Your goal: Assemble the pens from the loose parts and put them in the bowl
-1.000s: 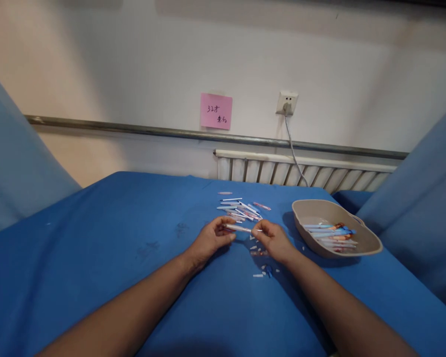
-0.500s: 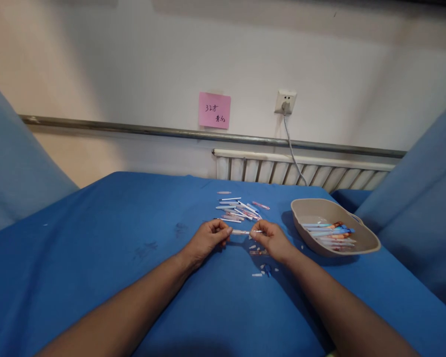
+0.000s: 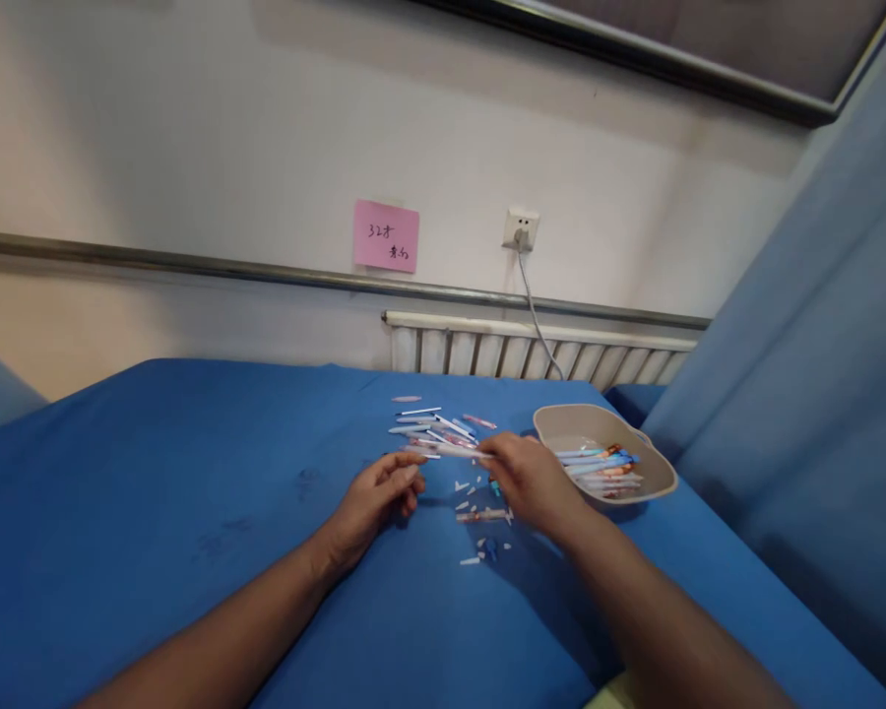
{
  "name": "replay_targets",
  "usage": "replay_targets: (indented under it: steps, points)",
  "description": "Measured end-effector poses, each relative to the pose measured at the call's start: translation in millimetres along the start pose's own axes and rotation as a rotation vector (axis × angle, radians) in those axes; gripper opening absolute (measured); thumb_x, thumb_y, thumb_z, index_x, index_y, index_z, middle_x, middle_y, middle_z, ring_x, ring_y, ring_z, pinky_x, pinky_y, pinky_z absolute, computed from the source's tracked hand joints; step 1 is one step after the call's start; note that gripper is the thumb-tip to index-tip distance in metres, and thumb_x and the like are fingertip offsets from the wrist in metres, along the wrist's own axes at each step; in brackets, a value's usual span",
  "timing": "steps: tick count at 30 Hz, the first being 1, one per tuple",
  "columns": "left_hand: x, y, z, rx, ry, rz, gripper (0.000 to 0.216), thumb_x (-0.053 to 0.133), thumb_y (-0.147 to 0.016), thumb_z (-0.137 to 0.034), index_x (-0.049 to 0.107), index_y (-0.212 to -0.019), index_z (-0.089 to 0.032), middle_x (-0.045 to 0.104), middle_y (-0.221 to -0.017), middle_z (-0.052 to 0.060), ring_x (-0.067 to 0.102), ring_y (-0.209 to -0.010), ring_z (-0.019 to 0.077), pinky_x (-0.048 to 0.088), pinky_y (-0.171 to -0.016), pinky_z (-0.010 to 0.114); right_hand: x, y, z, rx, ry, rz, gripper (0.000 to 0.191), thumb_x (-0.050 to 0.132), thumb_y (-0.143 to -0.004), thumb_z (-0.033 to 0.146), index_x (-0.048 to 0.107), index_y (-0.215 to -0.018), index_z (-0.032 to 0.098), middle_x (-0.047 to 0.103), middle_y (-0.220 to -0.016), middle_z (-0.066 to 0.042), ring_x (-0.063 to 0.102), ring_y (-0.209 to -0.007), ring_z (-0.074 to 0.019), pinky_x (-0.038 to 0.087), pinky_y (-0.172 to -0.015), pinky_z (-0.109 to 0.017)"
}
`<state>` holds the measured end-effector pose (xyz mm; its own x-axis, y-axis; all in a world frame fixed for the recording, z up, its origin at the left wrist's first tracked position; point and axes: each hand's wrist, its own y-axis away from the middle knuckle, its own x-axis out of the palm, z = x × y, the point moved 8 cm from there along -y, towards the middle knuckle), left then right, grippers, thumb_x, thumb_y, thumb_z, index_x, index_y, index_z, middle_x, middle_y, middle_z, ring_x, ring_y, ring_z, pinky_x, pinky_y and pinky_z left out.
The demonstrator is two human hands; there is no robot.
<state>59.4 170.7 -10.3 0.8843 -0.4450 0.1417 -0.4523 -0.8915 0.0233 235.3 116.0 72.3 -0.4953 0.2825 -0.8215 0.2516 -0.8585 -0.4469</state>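
Observation:
A slim whitish pen [image 3: 454, 451] is pinched at its right end by my right hand [image 3: 536, 483], which is closed. It points left over a loose pile of pens and pen parts [image 3: 443, 425]. My left hand [image 3: 380, 492] is just below the pen's left end, fingers loosely curled and slightly apart, with nothing visible in them. Whether its fingertips still brush the pen is hard to tell. Between my hands and nearer to me lie several small white tips [image 3: 463, 485], a clear reddish barrel [image 3: 482, 516] and small blue parts [image 3: 491, 549].
A beige basin [image 3: 661, 483] with several pens in it stands on the right of the blue-covered table [image 3: 266, 611]. Behind are a radiator [image 3: 450, 350], a metal rail [image 3: 266, 274] and a plugged-in cable [image 3: 536, 315]. Blue curtain [image 3: 775, 414] hangs at right.
My left hand has come away from its grip on the pen; my right hand keeps hold of it. The view has swung right and tipped, bringing a dark-framed panel in at the top.

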Motion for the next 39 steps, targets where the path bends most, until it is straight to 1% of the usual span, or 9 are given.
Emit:
replay_targets:
  steps: [5,8,12,16,19,23,26,30,39]
  points:
    - [-10.1,-8.6,9.5,-0.014,-0.042,-0.085,0.031,0.065,-0.076,-0.034,0.055,-0.097,-0.014,0.058,-0.071,-0.001,0.05,-0.05,0.0078,0.039,-0.045,0.019,-54.1,25.2,-93.3,0.233,0.249,0.119,0.017,0.049,-0.088,0.026,0.065,-0.093,0.022,0.068,-0.092,-0.003,0.059,-0.086,-0.018,0.039,-0.074,-0.026]
    - [-11.9,-11.9,10.6,0.019,-0.105,-0.112,0.032,0.064,-0.074,-0.035,0.055,-0.096,-0.013,0.056,-0.068,-0.002,0.05,-0.048,0.0081,0.039,-0.044,0.019,-62.0,50.2,-150.6,0.358,0.326,0.241,0.014,0.054,-0.081,0.02,0.068,-0.084,0.019,0.069,-0.083,-0.004,0.06,-0.075,-0.0169,0.039,-0.066,-0.025]
    - [-11.3,-12.7,10.5,0.067,-0.183,-0.118,0.033,0.063,-0.072,-0.037,0.056,-0.094,-0.013,0.057,-0.065,-0.002,0.05,-0.046,0.0087,0.04,-0.043,0.02,-60.0,67.3,-180.0,0.405,0.375,0.279,0.013,0.057,-0.076,0.016,0.069,-0.08,0.019,0.069,-0.077,-0.004,0.06,-0.068,-0.0168,0.038,-0.06,-0.025]
    - [-17.4,-15.1,9.0,0.131,-0.312,-0.147,0.027,0.06,-0.073,-0.036,0.059,-0.088,-0.014,0.058,-0.062,-0.002,0.052,-0.047,0.0107,0.041,-0.046,0.021,-61.3,59.3,-165.7,0.417,0.444,0.207,0.021,0.054,-0.077,0.014,0.069,-0.091,0.017,0.068,-0.097,-0.01,0.06,-0.088,-0.0221,0.04,-0.074,-0.029]
    - [-26.8,-16.9,1.3,0.211,-0.464,-0.19,0.019,0.058,-0.073,-0.032,0.062,-0.084,-0.017,0.064,-0.068,0.001,0.059,-0.062,0.0168,0.048,-0.062,0.028,-52.6,45.3,-123.5,0.363,0.408,0.066,0.025,0.048,-0.084,0.018,0.065,-0.102,0.017,0.064,-0.108,-0.013,0.057,-0.099,-0.0239,0.039,-0.085,-0.032]
    - [-31.5,-17.5,-12.3,0.33,-0.696,-0.167,0.024,0.058,-0.075,-0.024,0.067,-0.097,-0.021,0.067,-0.106,0.007,0.055,-0.105,0.0256,0.037,-0.098,0.039,3.6,34.3,-49.0,0.207,0.136,0.103,0.022,0.048,-0.084,0.019,0.065,-0.098,0.021,0.067,-0.098,-0.007,0.059,-0.093,-0.0203,0.042,-0.083,-0.029]
    - [-31.1,-19.7,-13.0,0.374,-0.846,-0.133,0.037,0.056,-0.076,-0.017,0.063,-0.112,-0.022,0.061,-0.124,0.006,0.046,-0.119,0.0268,0.026,-0.107,0.041,45.7,36.0,-17.2,0.168,0.078,0.204,0.025,0.051,-0.082,0.014,0.064,-0.102,0.02,0.067,-0.1,-0.008,0.059,-0.096,-0.0215,0.042,-0.084,-0.029]
    - [-31.9,-24.8,-4.2,0.361,-1.0,-0.117,0.041,0.054,-0.078,-0.016,0.059,-0.118,-0.022,0.061,-0.124,0.007,0.049,-0.116,0.0272,0.031,-0.103,0.042,69.9,42.6,-12.4,0.135,0.085,0.285,0.02,0.049,-0.085,0.014,0.066,-0.096,0.019,0.067,-0.102,-0.01,0.056,-0.108,-0.0231,0.039,-0.092,-0.031]
    - [-29.1,-24.7,-2.2,0.305,-1.193,-0.108,0.024,0.054,-0.082,-0.021,0.068,-0.101,-0.022,0.069,-0.095,0.007,0.056,-0.09,0.0252,0.038,-0.085,0.035,73.0,48.0,-16.5,0.038,0.095,0.325,0.026,0.043,-0.086,0.011,0.062,-0.103,0.016,0.06,-0.116,-0.015,0.051,-0.115,-0.0235,0.037,-0.096,-0.034]
